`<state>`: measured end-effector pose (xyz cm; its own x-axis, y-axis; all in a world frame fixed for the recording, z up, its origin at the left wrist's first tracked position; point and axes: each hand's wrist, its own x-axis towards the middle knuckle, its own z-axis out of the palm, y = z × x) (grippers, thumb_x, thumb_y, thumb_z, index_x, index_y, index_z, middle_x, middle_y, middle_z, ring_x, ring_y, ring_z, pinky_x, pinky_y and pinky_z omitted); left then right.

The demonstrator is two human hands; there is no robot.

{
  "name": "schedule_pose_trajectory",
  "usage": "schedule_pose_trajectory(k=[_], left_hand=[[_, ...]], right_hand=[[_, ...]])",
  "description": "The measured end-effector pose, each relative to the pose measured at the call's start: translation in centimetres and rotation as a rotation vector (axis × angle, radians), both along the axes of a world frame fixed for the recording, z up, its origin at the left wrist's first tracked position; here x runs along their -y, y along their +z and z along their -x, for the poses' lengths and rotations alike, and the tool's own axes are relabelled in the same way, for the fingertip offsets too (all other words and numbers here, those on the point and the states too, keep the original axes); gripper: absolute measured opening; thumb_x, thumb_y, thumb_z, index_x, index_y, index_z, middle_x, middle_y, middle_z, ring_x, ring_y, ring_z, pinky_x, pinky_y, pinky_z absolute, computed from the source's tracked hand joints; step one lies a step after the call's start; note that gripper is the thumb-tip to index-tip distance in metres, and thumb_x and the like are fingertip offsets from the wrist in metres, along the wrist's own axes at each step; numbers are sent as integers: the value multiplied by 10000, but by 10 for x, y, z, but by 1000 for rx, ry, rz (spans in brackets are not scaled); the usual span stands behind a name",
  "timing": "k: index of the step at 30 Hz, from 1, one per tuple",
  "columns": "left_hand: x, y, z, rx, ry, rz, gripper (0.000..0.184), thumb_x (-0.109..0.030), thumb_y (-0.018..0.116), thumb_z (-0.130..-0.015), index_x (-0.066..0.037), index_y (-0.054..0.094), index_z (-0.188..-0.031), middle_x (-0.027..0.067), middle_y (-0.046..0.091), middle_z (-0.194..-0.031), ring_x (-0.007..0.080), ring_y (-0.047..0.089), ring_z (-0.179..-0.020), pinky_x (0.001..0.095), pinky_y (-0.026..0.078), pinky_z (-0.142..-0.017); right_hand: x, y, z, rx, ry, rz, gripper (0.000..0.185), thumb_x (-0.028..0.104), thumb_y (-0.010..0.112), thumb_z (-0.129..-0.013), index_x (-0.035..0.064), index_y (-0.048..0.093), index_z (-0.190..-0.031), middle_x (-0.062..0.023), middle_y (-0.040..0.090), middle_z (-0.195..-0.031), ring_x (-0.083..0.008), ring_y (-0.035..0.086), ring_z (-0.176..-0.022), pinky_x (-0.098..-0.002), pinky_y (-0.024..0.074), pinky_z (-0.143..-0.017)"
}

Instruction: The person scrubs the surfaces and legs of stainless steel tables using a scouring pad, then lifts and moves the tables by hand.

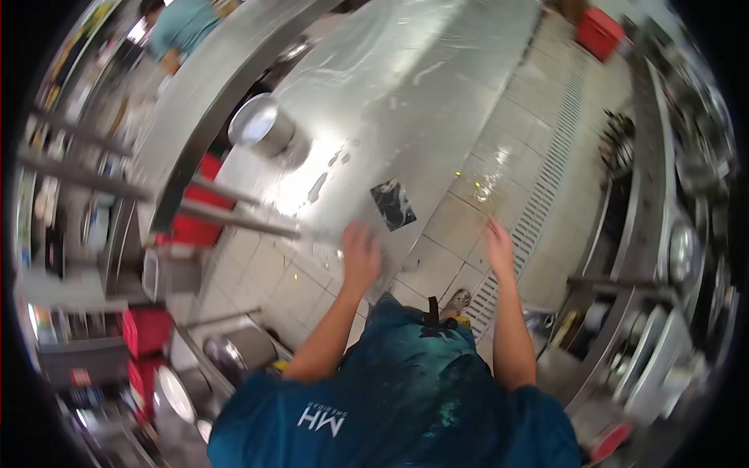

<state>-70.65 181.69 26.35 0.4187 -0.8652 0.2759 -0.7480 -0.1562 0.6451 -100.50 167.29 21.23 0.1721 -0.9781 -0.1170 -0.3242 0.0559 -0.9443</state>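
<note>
Head view: at lower centre, the 2 hands are nearest. The left hand (362, 256) is blurred by the near end of the table (460, 93); I cannot tell how its fingers stand or whether it touches metal. The right hand (500, 248) is over the floor (449, 230), fingers extended, gripping nothing visible, perhaps held out to stay clear of the table. Mid-frame, just beyond the left hand, 1 dark card (393, 204) lies flat near the table's right edge. Toward the upper left, past some wet marks (316, 187), 1 pot (275, 137) stands near the left edge, probably to keep it away from the aisle; its round top looks pale, contents unclear. At upper right is 1 red bin (598, 36), contents indistinct.
</note>
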Motion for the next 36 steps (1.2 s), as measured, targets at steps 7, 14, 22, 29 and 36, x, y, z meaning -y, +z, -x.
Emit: schedule_pose_trajectory(k=[7,14,22,29,36], left_hand=[[115,-37,24,401,61,-252,627,-321,475,-932,26,330,-1434,262,215,-1523,413,225,-1407,506,204,-1147],[4,-33,-5,393,443,-387,669,-320,478,-935,97,296,-1426,304,234,-1506,434,218,-1406,520,174,-1151],[267,-55,-91,278,574,-224,702,-323,563,-893,111,325,-1390,289,301,-1473,387,273,-1385,406,199,-1163],[238,-23,75,-66,-39,-365,722,-285,590,-870,36,295,-1446,268,209,-1532,368,175,-1444,474,138,-1180],[171,-46,-90,377,595,-469,688,-310,516,-925,115,287,-1416,310,231,-1504,445,196,-1411,502,155,-1161]], right_hand=[[-140,-201,335,-934,557,-324,238,182,500,-894,-10,637,-930,-185,667,-928,-371,617,-868,-432,472,-758],[-184,-151,363,-125,-487,-1200,219,241,502,-921,46,599,-948,-123,644,-868,-287,600,-765,-366,423,-621],[-71,-98,331,-21,-538,-1121,205,308,505,-953,110,556,-969,-53,617,-800,-191,580,-649,-291,367,-465],[22,-60,346,-10,-502,-965,246,353,508,-960,141,555,-1075,-41,630,-913,-160,604,-729,-288,412,-502],[35,-69,380,-8,-594,-1124,256,348,501,-960,139,550,-1099,-35,623,-921,-154,587,-734,-291,416,-525]])
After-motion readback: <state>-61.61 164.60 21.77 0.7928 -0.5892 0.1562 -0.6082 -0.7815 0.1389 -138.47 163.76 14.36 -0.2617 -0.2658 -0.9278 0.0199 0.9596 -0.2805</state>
